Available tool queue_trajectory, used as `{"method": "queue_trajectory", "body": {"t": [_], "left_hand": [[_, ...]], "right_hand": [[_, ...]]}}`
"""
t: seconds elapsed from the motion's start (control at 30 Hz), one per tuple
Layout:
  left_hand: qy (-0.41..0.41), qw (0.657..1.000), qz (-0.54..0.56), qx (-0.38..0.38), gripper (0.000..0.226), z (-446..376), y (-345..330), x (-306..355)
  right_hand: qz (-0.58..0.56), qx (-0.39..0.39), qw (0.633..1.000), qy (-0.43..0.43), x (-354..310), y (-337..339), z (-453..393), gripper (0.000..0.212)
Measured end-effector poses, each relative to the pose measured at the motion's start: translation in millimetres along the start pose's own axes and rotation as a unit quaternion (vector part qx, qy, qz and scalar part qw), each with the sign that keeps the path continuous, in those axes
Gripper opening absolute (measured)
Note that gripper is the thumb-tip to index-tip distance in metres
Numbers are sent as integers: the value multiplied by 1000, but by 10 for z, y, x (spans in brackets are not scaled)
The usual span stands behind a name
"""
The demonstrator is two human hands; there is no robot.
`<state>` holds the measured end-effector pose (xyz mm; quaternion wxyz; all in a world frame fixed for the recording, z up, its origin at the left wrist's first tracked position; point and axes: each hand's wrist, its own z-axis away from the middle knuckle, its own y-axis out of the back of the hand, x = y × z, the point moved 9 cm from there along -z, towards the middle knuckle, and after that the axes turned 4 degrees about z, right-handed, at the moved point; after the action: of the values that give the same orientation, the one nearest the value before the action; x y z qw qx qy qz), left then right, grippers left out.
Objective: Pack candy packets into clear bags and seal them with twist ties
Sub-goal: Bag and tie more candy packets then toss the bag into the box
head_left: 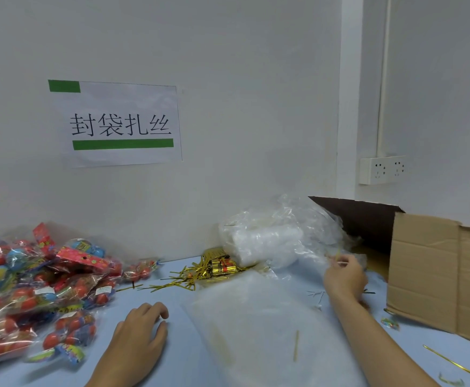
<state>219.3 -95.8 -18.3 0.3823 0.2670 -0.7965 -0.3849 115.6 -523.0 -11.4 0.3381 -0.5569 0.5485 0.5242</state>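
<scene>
Head view looks down on a pale blue table [172,297] set against a white wall, where a paper sign [122,124] with green bars is taped up. At the right edge stands an open cardboard box [437,269], its flap raised toward the wall. A heap of candy packets [41,286], mostly red and blue, covers the left side of the table. Between the heap and the box lies a stack of clear bags [264,244] with loose film spilling around it, and a blurred sheet of clear plastic [256,325] spreads toward the camera in the middle. Beside the stack sits a bundle of gold twist ties [217,266], with strays scattered over the table; one loose tie [451,361] lies near the box at the lower right.

The left hand [141,328] rests on the table just beside the candy heap, fingers loosely curled and holding nothing. The right hand [345,277] reaches toward the box mouth and seems to pinch a thin tie and crumpled clear film at its fingertips, though blur makes the exact grip hard to read.

I judge this to be the close of one bag's cycle, with a sealed bag going toward the box, or a tie just picked. The next move likely calls for a fresh bag from the stack and packets from the heap.
</scene>
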Motion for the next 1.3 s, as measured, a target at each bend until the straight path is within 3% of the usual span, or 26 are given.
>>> {"method": "queue_trajectory", "body": {"t": [0.1,0.17,0.27,0.4,0.47,0.53,0.63,0.73,0.83,0.9,1.0,1.13,1.17,1.23,1.3], "left_hand": [[2,1000,-1,-2,9,-4,2,3],[2,1000,-1,-3,9,-4,0,5],[3,1000,1,-3,9,-5,1,4],[8,1000,-2,-7,10,-15,-7,-6],[7,1000,-2,-7,10,-17,-11,-11],[7,1000,-2,-8,10,-18,-12,-15],[6,1000,-5,-10,11,-22,-19,-17],[4,1000,-6,-10,11,-23,-28,-25],[0,1000,-8,-5,10,-19,-24,-21],[-4,1000,-13,-3,10,-13,-24,-13],[-5,1000,-8,-4,10,-15,-28,-21],[-1,1000,-8,-4,11,-18,-35,-33],[1,1000,-8,-5,11,-17,-38,-39],[3,1000,-8,-5,11,-18,-40,-43],[4,1000,-8,-5,11,-17,-40,-46]], "right_hand": [[-97,29,994,-45,82,49,20,14],[-117,20,993,-30,52,28,61,18],[-97,-18,988,117,-291,-57,218,33],[-18,-118,938,326,-751,-323,704,41],[70,-208,899,379,-752,-585,964,35],[182,-243,864,401,-644,-779,1107,33],[301,-182,854,382,-624,-742,1043,36],[310,-76,903,287,-636,-385,724,30],[276,23,941,196,-525,39,362,24],[193,103,964,152,-461,321,219,22],[122,165,957,206,-551,492,257,36],[275,11,890,364,-860,-103,666,94],[291,-55,866,403,-917,-311,841,94],[301,-211,811,455,-886,-703,1218,74],[331,-351,751,450,-676,-955,1535,54]]}}
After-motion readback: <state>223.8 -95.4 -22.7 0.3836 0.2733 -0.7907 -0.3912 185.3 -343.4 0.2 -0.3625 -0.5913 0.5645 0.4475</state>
